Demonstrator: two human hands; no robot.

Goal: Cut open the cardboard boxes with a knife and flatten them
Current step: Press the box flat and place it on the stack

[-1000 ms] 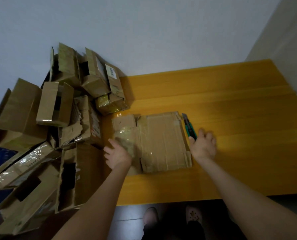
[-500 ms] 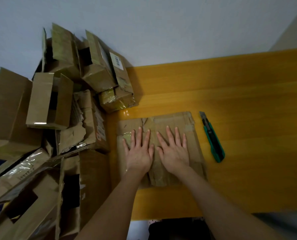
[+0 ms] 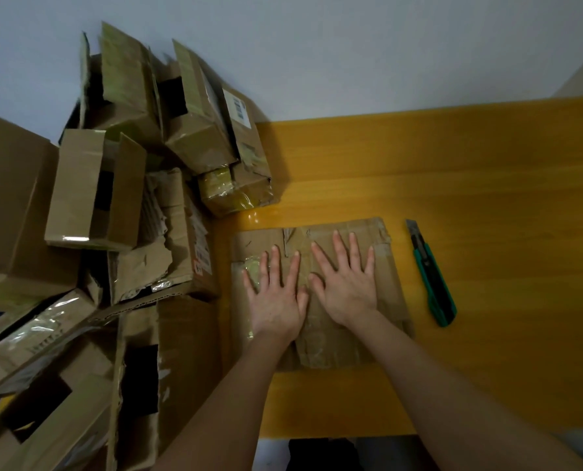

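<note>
A flattened cardboard box (image 3: 390, 287) with strips of clear tape lies on the yellow wooden table (image 3: 487, 185) near its front edge. My left hand (image 3: 276, 294) and my right hand (image 3: 346, 283) press flat on it side by side, fingers straight and spread. A green and black utility knife (image 3: 433, 277) lies on the table just right of the cardboard, blade end pointing away from me, untouched.
A tall heap of opened cardboard boxes (image 3: 113, 215) fills the left side and leans against the pale wall (image 3: 351, 45). One taped box (image 3: 235, 185) sits just behind the flat cardboard. The table's front edge (image 3: 334, 433) is close to my body.
A second ago my hands held the cardboard's left and right edges, the right one beside the knife. Both then moved onto its top and have stayed pressing flat; the view shifted left.
</note>
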